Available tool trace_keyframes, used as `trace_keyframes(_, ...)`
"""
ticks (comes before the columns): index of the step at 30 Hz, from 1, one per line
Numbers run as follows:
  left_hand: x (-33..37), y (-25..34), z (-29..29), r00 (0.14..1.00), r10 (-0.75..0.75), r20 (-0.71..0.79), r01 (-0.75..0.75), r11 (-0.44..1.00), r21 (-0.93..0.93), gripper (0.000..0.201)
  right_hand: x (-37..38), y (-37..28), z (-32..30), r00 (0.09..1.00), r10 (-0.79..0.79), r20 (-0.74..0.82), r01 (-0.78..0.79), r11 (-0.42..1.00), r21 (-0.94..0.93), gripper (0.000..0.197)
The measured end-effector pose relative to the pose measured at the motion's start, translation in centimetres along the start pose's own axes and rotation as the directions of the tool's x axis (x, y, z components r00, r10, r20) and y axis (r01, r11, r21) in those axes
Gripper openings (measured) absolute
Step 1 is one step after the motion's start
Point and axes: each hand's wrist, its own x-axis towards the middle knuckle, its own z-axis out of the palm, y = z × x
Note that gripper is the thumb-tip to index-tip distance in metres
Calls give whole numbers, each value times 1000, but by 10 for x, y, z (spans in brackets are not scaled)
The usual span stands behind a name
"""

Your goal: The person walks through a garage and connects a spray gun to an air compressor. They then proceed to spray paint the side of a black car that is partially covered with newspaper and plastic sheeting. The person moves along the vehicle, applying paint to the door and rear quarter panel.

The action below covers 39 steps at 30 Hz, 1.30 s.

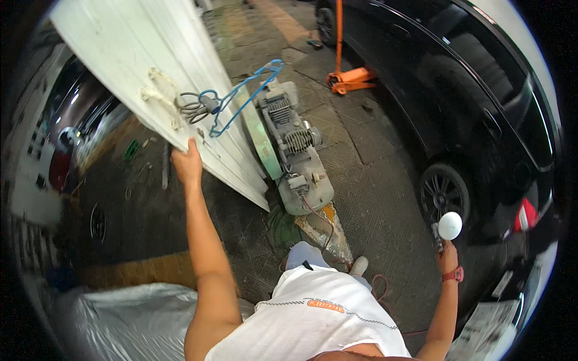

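A tall white door panel [174, 54] leans across the upper left. My left hand [188, 161] is closed on its edge, fingers mostly hidden behind the panel. From the door's handle side hang a blue clothes hanger [241, 96] and a coil of grey cable [194, 111]. Far to the right, my right hand [447, 259] is wrapped round a spray gun, whose round white cup [450, 226] stands on top. The cup hides part of the gun's body. That hand is out beside the rear of a black car [415, 78].
An air compressor [296, 141] with a pale green belt guard stands just right of the door. A reddish hose [328, 231] runs past my feet. An orange floor jack [349, 79] sits by the car. Silvery plastic sheeting [138, 322] covers something at lower left.
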Motion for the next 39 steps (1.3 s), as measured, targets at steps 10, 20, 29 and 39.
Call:
trace_keyframes(10,-46,94,-74,996,-87,-31,87,996,-4,43,93,85,-63,906,-370,207,361,929,82,40)
trace_keyframes(20,-53,159,-98,970,-240,51,239,971,15,43,149,41,-74,779,-452,435,361,890,279,32)
trace_keyframes(29,-63,224,-102,920,-381,88,357,911,208,39,154,-29,-75,698,-431,572,299,901,314,29)
trace_keyframes(39,-66,238,-102,948,-318,-12,315,930,192,37,234,-120,-88,521,-630,576,431,777,459,59)
